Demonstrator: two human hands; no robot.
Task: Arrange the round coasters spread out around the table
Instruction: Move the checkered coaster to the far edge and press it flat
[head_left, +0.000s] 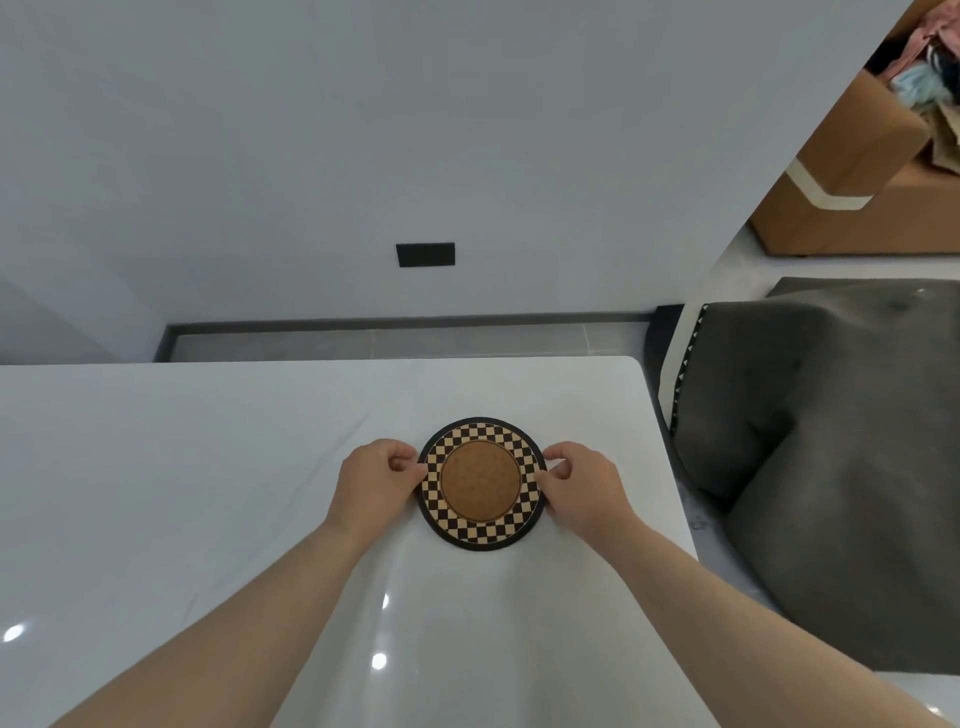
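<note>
A large round coaster with a black rim and a black-and-tan checkered ring lies flat on the glossy white table. A smaller round brown coaster rests centred on top of it. My left hand pinches the stack at its left edge, thumb and fingers closed on the rim. Opposite it, my right hand grips the right edge in the same way. Both forearms reach in from the bottom of the view. No other coasters show.
The table's right edge and rounded far corner lie close to the coasters. A dark grey upholstered chair stands just right of the table. A brown cardboard box with clothes sits at the far right. A wall is behind.
</note>
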